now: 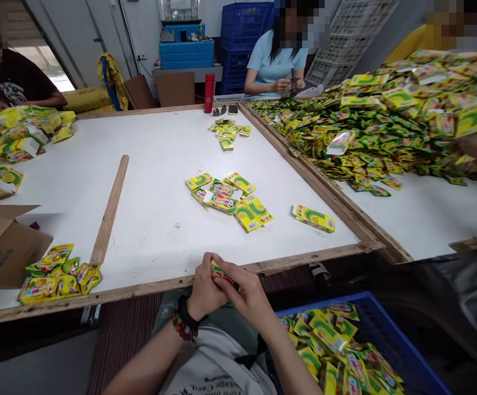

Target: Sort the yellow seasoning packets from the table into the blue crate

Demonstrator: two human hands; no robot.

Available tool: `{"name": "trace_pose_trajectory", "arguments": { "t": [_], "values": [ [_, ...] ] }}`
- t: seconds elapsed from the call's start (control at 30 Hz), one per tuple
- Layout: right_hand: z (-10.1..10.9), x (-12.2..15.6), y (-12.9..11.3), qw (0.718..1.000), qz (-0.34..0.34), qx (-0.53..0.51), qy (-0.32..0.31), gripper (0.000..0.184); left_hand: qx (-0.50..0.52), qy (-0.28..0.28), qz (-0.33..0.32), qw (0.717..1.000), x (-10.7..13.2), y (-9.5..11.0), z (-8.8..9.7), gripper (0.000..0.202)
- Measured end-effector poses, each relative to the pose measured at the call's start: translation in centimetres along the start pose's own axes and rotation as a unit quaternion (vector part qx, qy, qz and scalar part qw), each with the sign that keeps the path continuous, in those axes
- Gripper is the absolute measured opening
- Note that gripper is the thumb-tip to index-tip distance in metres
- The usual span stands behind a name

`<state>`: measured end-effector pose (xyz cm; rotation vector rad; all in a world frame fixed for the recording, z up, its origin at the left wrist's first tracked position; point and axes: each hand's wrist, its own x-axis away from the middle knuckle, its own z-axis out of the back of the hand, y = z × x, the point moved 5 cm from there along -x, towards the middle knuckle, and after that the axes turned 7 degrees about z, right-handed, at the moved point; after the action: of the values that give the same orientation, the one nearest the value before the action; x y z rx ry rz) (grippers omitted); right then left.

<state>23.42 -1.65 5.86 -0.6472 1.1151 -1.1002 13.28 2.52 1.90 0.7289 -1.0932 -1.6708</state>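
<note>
My left hand (pixel 204 291) and my right hand (pixel 246 293) are pressed together at the near edge of the white table (pixel 156 219), both closed on a small yellow and red packet (pixel 222 272) held between the fingers. A bead bracelet and a dark band sit on my left wrist. A loose cluster of yellow-green packets (pixel 228 198) lies on the table just beyond my hands, with a single packet (pixel 314 218) to its right.
A wooden stick (pixel 110 208) lies on the table at left, a cardboard box (pixel 3 244) and sachets (pixel 57 273) near it. A blue crate (pixel 386 340) of packets is at my lower right. A huge packet heap (pixel 386 115) covers the right table. Other people sit around.
</note>
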Motion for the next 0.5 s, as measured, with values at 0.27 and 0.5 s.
{"name": "trace_pose_trajectory", "arguments": {
  "t": [0.27, 0.5],
  "values": [
    [9.8, 9.0, 0.2, 0.968, -0.128, 0.130, 0.174, 0.033, -0.188, -0.264, -0.115, 0.939, -6.4, 5.1, 1.8, 0.053],
    [9.4, 6.5, 0.4, 0.894, -0.142, 0.076, 0.417, 0.043, -0.122, -0.254, -0.309, 0.908, -4.8, 9.1, -4.8, 0.094]
  ]
}}
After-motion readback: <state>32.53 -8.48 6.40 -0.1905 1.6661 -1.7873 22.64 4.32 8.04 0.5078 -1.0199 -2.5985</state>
